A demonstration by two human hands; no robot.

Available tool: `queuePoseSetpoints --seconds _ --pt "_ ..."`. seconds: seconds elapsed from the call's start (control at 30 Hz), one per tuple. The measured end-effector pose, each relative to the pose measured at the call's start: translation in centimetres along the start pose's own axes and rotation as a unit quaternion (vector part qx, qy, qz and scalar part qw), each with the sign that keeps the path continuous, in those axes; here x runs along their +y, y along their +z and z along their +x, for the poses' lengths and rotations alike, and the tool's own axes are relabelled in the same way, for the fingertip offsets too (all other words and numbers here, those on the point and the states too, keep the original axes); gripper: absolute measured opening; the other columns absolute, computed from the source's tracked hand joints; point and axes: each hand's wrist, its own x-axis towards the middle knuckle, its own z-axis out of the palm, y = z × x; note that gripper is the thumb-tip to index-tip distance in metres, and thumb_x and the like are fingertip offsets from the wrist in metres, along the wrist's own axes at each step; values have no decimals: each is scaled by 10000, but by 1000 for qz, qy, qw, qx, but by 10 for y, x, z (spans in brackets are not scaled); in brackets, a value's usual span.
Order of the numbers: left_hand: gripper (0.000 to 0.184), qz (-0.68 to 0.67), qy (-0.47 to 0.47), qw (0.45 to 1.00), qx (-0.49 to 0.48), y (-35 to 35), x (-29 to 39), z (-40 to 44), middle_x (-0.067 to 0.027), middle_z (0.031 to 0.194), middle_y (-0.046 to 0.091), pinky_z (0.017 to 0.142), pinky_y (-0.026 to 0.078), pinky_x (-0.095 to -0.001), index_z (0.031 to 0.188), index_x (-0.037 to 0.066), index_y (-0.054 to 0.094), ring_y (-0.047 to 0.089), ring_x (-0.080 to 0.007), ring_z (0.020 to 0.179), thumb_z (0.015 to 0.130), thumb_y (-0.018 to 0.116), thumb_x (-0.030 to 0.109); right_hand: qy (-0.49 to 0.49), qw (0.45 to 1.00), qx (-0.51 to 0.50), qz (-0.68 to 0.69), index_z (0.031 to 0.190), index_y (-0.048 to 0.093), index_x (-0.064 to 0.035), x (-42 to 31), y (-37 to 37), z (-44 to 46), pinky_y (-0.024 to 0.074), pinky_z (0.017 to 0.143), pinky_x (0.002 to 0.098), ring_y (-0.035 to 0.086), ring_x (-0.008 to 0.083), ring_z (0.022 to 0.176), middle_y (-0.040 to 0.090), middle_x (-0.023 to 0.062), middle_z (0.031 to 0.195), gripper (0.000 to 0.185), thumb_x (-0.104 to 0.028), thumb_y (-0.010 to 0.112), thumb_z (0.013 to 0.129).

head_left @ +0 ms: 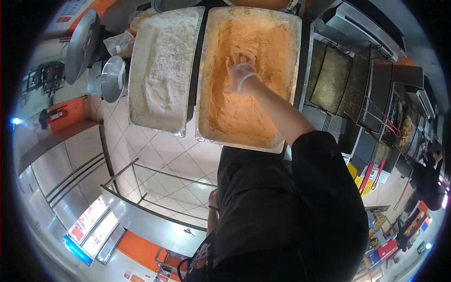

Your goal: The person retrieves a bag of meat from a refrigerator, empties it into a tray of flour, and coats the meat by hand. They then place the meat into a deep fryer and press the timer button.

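My right hand [243, 73], in a clear glove, reaches into a tray [203, 94] of orange powder [244, 115]. Its fingers are spread and touch or press into the powder near the tray's middle; nothing shows in its grip. Left of that tray stands a second tray [136, 89] of white flour-like powder [171, 56], with a pale lump [158, 94] lying in it. My left hand [213, 199] hangs low beside my body, a dark band at its wrist, and its fingers are too hidden to read.
Fryers with wire baskets [354, 80] and red-handled tools [369, 174] stand at the right. A metal bowl [112, 79] and a plastic bag [120, 44] are left of the trays. Scissors [189, 231] lie on a steel counter [150, 225]. A person [426, 178] stands far right.
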Motion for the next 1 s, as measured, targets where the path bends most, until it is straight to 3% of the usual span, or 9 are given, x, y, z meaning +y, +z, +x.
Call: queuePoseSetpoints --seconds 0.2,0.3,0.33,0.4,0.43,0.6,0.8,0.9,1.0 --pt "259 -59 -55 997 -14 0 -23 7 -144 939 561 712 437 -330 985 74 538 553 -261 833 815 424 233 -44 997 -52 43 1211 325 -2 -6 39 -14 434 764 364 492 311 894 419 238 1124 533 -156 528 744" --pt "255 -38 -36 998 -37 -19 -10 23 -140 931 564 708 438 -333 985 74 535 555 -255 825 818 427 235 -36 990 9 133 1151 391 7 12 32 -16 419 765 368 499 307 869 487 210 1002 439 -198 487 775" --pt "254 -21 -16 999 -47 -26 -8 30 -138 928 565 707 438 -334 986 75 533 556 -253 823 819 429 235 -53 980 182 57 1150 389 -1 17 30 -12 426 755 389 501 290 893 497 196 991 419 -191 465 784" --pt "251 14 28 998 -57 -43 -2 47 -135 923 566 705 439 -336 986 75 531 558 -248 818 821 431 236 28 985 172 -15 1129 418 -15 26 10 14 414 773 429 488 267 944 509 172 993 401 -250 425 804" --pt "250 28 38 997 -60 -56 15 52 -134 921 567 704 439 -337 986 75 530 559 -246 815 822 432 237 124 992 -12 -1 1108 448 -21 27 -22 34 396 803 448 473 260 970 510 163 1007 419 -316 407 813" --pt "279 -294 -251 922 13 -109 82 65 -104 886 563 680 456 -322 1065 86 466 559 -192 773 834 461 242 155 987 25 32 987 491 19 37 -19 107 411 757 359 503 277 876 516 162 971 418 -328 365 790" --pt "284 -184 -205 960 -52 -133 106 70 -111 920 563 672 451 -318 1044 54 490 564 -208 771 825 455 232 75 983 -168 9 1146 377 2 11 -25 72 373 844 404 456 267 1001 466 188 1083 399 -252 361 839" --pt "299 -42 -84 990 -109 -135 45 103 -109 930 563 658 453 -317 1043 38 493 559 -215 792 819 462 234 0 998 -1 57 1163 371 -10 20 -17 22 328 900 414 406 273 1071 440 188 1122 426 -283 388 837" --pt "297 -37 -4 994 -100 -136 60 109 -106 913 565 630 456 -303 1047 37 489 559 -200 780 818 478 226 198 979 36 24 1201 358 -43 22 -18 6 307 932 409 379 268 1116 411 171 1179 460 -309 411 829"
